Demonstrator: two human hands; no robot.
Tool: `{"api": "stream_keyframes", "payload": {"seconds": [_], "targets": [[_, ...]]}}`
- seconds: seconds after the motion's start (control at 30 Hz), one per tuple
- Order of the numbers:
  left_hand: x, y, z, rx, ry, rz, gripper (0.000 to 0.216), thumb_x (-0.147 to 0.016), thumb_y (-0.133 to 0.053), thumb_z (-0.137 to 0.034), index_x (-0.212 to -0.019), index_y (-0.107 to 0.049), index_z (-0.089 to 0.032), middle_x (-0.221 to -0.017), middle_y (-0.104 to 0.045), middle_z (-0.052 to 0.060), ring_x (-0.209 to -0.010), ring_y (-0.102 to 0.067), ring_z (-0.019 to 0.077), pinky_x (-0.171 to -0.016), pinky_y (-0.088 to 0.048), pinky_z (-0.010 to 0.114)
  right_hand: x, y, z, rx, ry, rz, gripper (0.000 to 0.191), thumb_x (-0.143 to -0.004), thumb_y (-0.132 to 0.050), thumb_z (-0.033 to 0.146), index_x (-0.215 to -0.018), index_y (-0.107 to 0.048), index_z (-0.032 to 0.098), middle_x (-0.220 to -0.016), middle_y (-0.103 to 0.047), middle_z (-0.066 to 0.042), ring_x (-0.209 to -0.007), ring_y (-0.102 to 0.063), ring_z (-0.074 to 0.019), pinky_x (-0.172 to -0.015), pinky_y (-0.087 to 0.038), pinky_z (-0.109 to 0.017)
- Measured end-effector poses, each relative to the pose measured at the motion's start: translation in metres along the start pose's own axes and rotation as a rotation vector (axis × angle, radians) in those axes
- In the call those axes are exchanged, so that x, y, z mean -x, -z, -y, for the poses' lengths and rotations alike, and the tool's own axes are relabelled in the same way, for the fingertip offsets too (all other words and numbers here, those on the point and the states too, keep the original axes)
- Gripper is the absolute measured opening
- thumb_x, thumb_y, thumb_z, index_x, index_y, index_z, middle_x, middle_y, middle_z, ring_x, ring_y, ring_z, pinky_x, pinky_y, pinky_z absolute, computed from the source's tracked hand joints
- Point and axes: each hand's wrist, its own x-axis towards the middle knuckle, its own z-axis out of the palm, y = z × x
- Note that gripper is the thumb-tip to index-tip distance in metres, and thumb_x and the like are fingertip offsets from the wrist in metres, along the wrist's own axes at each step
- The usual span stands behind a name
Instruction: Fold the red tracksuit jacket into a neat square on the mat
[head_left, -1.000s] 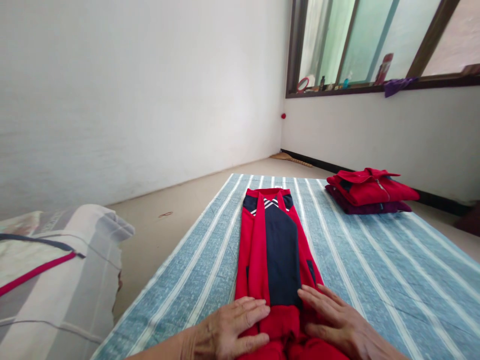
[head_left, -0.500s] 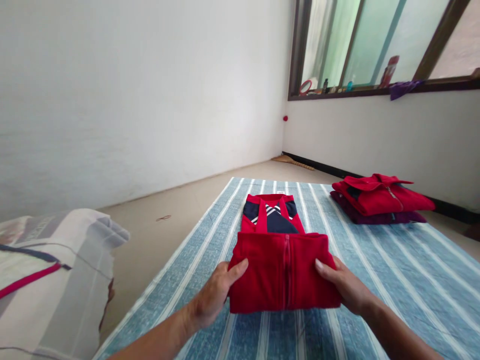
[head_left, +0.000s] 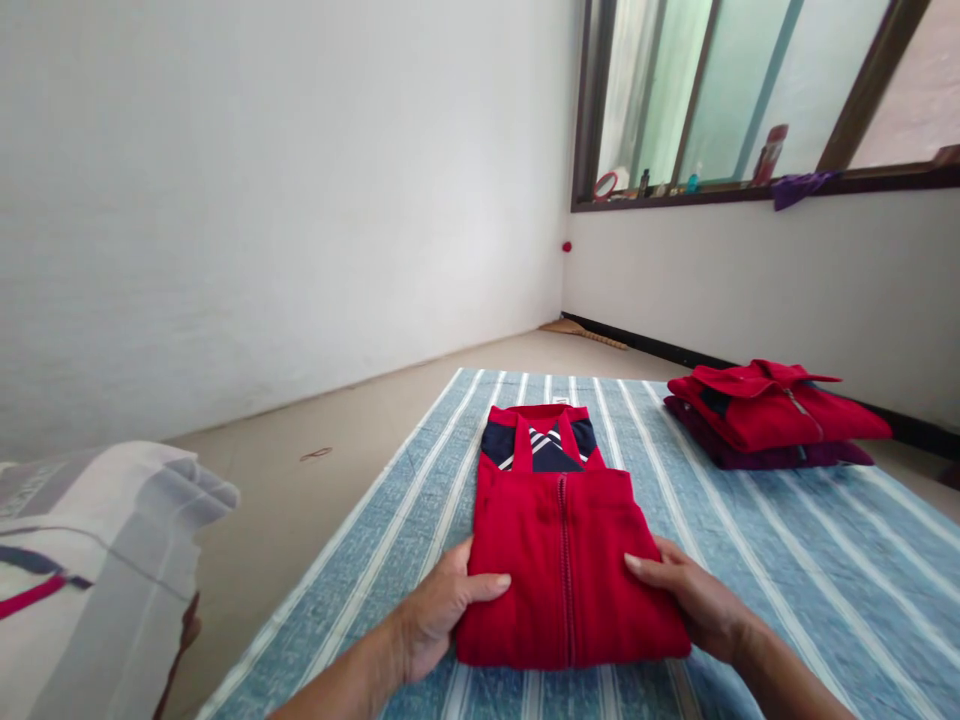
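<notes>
A red zip jacket point(head_left: 525, 570) with navy and white-striped panels lies partly folded in front of me, its lower part turned up over the rest. At its left edge, my left hand point(head_left: 450, 605) grips the fabric, thumb on top and fingers underneath. My right hand point(head_left: 686, 590) holds the opposite edge the same way. The zip runs down the middle between my hands. Beyond the fold, the jacket's far end lies flat on the blue-and-white striped sheet point(head_left: 390, 520).
Folded red point(head_left: 772, 405) and purple garments point(head_left: 739, 440) are stacked at the right. A white and grey bundle point(head_left: 120, 560) stands at the left, beside the tan floor point(head_left: 262, 480). Bottles and a purple cloth point(head_left: 799, 190) rest on the window sill.
The folded-up part of the jacket has come down from a raised, more upright position to lie flatter. Both hands have lowered with it, still holding its sides. The view has shifted slightly.
</notes>
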Motion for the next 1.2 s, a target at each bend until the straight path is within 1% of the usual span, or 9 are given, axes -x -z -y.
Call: {"api": "stream_keyframes", "payload": {"seconds": [0.2,0.37,0.5,0.63,0.83,0.93,1.07,1.13,1.2], "targets": [[-0.003,-0.002,0.009,0.071,-0.001,-0.148,0.058,-0.063,-0.077,-0.017,-0.117,-0.057,-0.014,-0.109,-0.069,0.015,-0.103,-0.064,0.0329,-0.092,-0.049,0.045,-0.014,-0.007,-0.005,0.023,-0.09,-0.235,0.027,-0.077,-0.065,0.029,-0.1,-0.061,0.014,-0.081,-0.073,-0.008,-0.074,-0.07,-0.0247,-0.077,-0.054,-0.04],[-0.004,-0.003,0.009,0.097,-0.026,-0.174,0.063,-0.064,-0.078,-0.018,-0.121,-0.053,-0.015,-0.11,-0.069,0.014,-0.103,-0.064,0.032,-0.092,-0.049,0.045,-0.016,-0.004,-0.007,-0.001,-0.049,-0.237,0.034,-0.079,-0.063,0.032,-0.109,-0.058,0.018,-0.089,-0.073,-0.007,-0.079,-0.069,-0.0245,-0.078,-0.053,-0.041],[-0.009,-0.003,0.009,0.078,-0.002,-0.204,0.061,-0.064,-0.078,-0.019,-0.12,-0.055,-0.015,-0.107,-0.07,0.014,-0.101,-0.065,0.0313,-0.092,-0.049,0.045,-0.014,-0.009,0.001,0.113,-0.04,-0.314,0.039,-0.081,-0.061,0.041,-0.114,-0.057,0.02,-0.085,-0.073,-0.004,-0.075,-0.069,-0.0248,-0.075,-0.053,-0.041],[-0.008,-0.002,0.013,0.064,0.029,-0.203,0.056,-0.062,-0.077,-0.019,-0.115,-0.058,-0.013,-0.106,-0.07,0.015,-0.1,-0.065,0.0326,-0.09,-0.05,0.045,-0.013,-0.011,-0.001,0.214,-0.054,-0.351,0.038,-0.078,-0.061,0.044,-0.105,-0.06,0.018,-0.078,-0.072,-0.004,-0.072,-0.069,-0.0252,-0.072,-0.053,-0.039],[-0.004,-0.002,0.014,-0.009,0.009,-0.214,0.062,-0.064,-0.075,-0.019,-0.121,-0.053,-0.013,-0.108,-0.069,0.015,-0.1,-0.066,0.0312,-0.092,-0.049,0.044,-0.02,0.002,-0.013,0.493,0.057,-0.428,0.033,-0.076,-0.056,0.052,-0.084,-0.061,0.02,-0.075,-0.07,-0.003,-0.072,-0.067,-0.0224,-0.065,-0.051,-0.032],[-0.007,0.001,0.009,-0.231,-0.074,-0.295,0.068,-0.068,-0.073,-0.026,-0.128,-0.046,-0.012,-0.113,-0.066,0.017,-0.105,-0.063,0.0331,-0.093,-0.048,0.047,-0.025,0.007,-0.01,0.657,0.104,-0.49,0.035,-0.076,-0.054,0.051,-0.087,-0.062,0.018,-0.081,-0.07,-0.006,-0.079,-0.066,-0.024,-0.069,-0.05,-0.033],[-0.008,0.005,0.008,-0.92,-0.531,-0.529,0.061,-0.074,-0.068,-0.03,-0.13,-0.048,-0.017,-0.128,-0.057,0.016,-0.123,-0.049,0.0331,-0.105,-0.035,0.051,-0.02,0.003,-0.006,0.952,0.142,-0.668,0.049,-0.081,-0.048,0.047,-0.114,-0.057,0.013,-0.094,-0.069,-0.013,-0.092,-0.065,-0.0286,-0.082,-0.048,-0.039],[-0.005,0.002,0.01,-1.264,-0.746,-0.436,0.05,-0.08,-0.062,-0.027,-0.128,-0.052,-0.019,-0.137,-0.05,0.014,-0.13,-0.04,0.0315,-0.109,-0.03,0.051,-0.01,-0.004,-0.008,1.189,0.212,-0.75,0.054,-0.084,-0.044,0.046,-0.127,-0.049,0.013,-0.1,-0.067,-0.015,-0.092,-0.064,-0.0315,-0.081,-0.047,-0.044],[-0.005,-0.004,0.01,-1.5,-0.818,-0.264,0.047,-0.084,-0.057,-0.026,-0.13,-0.051,-0.02,-0.144,-0.041,0.013,-0.135,-0.032,0.0309,-0.11,-0.028,0.051,-0.002,-0.013,-0.013,1.429,0.413,-0.761,0.05,-0.087,-0.041,0.042,-0.129,-0.048,0.016,-0.113,-0.063,-0.018,-0.099,-0.062,-0.0339,-0.082,-0.047,-0.048]]}}
